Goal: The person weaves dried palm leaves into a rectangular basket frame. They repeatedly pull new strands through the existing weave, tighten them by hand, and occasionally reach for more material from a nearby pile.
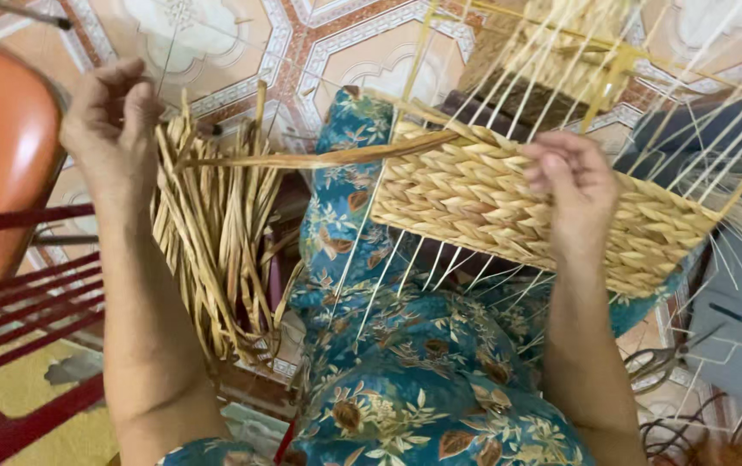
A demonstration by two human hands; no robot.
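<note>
Floral blue-green trousers (pixel 397 380) fill the bottom centre, closest to the lens, knees running up toward mid-frame.

Left hand (pixel 112 129), upper left: fingers curled closed, pinching the end of a single flat dried straw strand (pixel 319 159). Strand runs roughly level from the hand rightward to the basket's top edge, where it enters the weave.

Right hand (pixel 574 185), centre right: fingers bent over the top rim of the woven basket panel (pixel 474 198), thumb side on the near face, gripping it. Can't tell how tight.

Basket panel: braided tan straw, sits across the lap area, centre to right of frame, tilted down to the right. Thin pale ribs (pixel 405 276) stick out below it over the trousers, and more fan out above toward the upper right.

Bundle of loose straw strands (pixel 216 242) hangs left of centre, just beside the left forearm, between it and the trousers.

Orange plastic seat (pixel 9 147) at far left edge; red slatted frame (pixel 17 311) below it, lower left. Patterned floor tiles (pixel 242 43) across the top. Scissors (pixel 656 362) lie lower right, near the right forearm. Grey box (pixel 733 319) at the right edge.
</note>
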